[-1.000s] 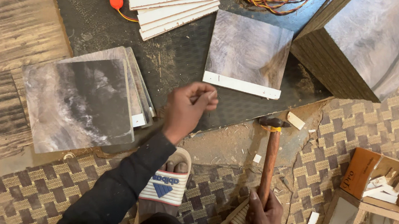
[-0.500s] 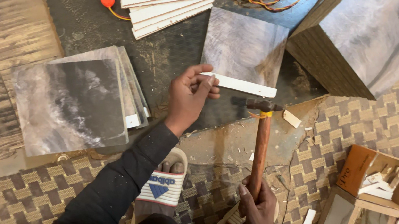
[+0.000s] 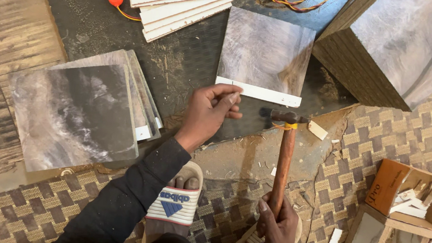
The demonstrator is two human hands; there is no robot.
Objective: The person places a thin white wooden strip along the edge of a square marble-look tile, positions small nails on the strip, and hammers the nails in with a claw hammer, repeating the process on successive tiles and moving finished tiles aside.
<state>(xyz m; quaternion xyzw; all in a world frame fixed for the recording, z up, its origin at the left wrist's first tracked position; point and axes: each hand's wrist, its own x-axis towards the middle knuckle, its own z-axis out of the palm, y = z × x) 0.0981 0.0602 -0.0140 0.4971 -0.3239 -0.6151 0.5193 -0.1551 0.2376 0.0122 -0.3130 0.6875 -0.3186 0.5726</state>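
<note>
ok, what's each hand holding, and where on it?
Right hand grips the hammer at the handle's end. Left hand pinches something too small to identify.

The left hand (image 3: 209,113) is now lower, fingers pinched right at the white strip (image 3: 258,92) on the square panel (image 3: 264,55). The hammer (image 3: 283,144) head sits nearer that strip's edge than a second ago, and the right hand (image 3: 278,229) is gripping a bit higher in view.

Clearances around the grey panel (image 3: 264,55)

Bare dark mat (image 3: 189,66) open at left; strip stack (image 3: 182,4) crowds above, large block (image 3: 402,49) right, hammer (image 3: 283,144) below.
</note>
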